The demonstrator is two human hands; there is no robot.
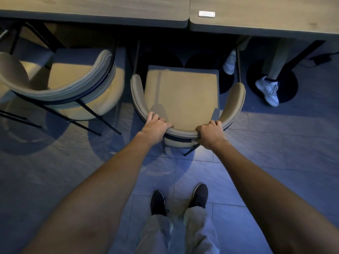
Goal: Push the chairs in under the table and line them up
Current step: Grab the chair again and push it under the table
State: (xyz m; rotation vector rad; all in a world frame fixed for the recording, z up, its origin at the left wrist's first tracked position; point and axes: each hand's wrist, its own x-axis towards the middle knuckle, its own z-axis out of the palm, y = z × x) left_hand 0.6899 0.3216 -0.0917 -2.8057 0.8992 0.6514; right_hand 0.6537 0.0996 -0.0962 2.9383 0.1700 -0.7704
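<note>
Now fingers (155, 117) clasp chair backrest (183, 132)

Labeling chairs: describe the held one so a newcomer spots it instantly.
Find the seam between the two tabletops. The tan armchair before it faces them squarely, left hand and right hand gripping its curved back; the neighbouring chair sits skewed, untouched.

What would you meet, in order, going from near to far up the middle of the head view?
In order: black shoes → left hand and right hand gripping the chair back → seat → table.
</note>
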